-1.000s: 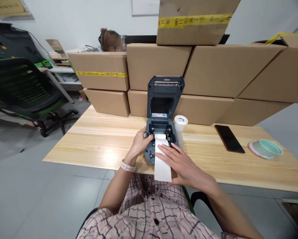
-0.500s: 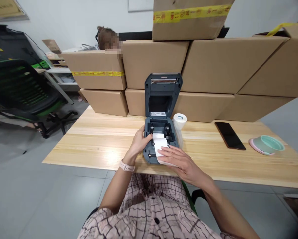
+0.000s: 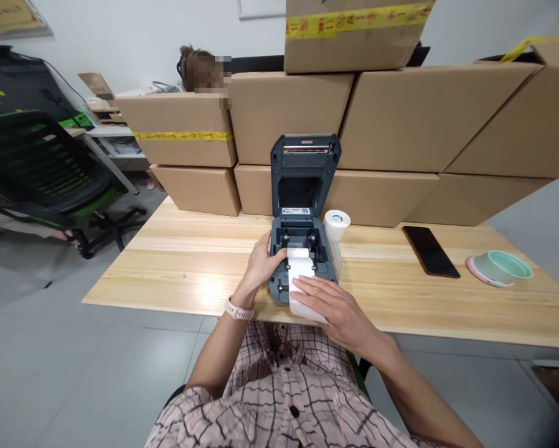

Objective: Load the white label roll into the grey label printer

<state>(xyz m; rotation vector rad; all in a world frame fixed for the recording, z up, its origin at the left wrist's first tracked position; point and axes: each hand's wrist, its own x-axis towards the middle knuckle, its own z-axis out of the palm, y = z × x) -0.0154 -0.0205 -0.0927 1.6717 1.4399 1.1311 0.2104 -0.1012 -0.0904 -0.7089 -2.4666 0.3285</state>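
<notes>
Paper (image 3: 299, 269) is what I have under my fingers: a white strip of label stock coming out of the open label printer (image 3: 300, 249) and lying forward over its front edge, toward me. My right hand (image 3: 333, 303) lies flat and open on that strip, palm down, pressing it against the printer's front lip without gripping it. My left hand (image 3: 263, 262) rests against the printer's left side, fingers loosely curled onto the edge of the paper bay by the guide, steadying the body; it holds nothing. The printer's lid (image 3: 305, 169) stands upright, tipped back toward the stacked cardboard boxes (image 3: 289, 112) behind it. Just to the printer's right, a spare roll (image 3: 336, 223) stands on end on the desk (image 3: 190, 261). Well off to the right lie a dark phone (image 3: 430, 251) and, beyond it, a mint-green bowl (image 3: 501, 269) on a pink base. By my reckoning I am at the feeding step, with the stock laid through the guides and the lid not yet down. What comes next calls for the strip to lie straight and centred between the guides, and for both hands to be off the bay before the lid closes.
</notes>
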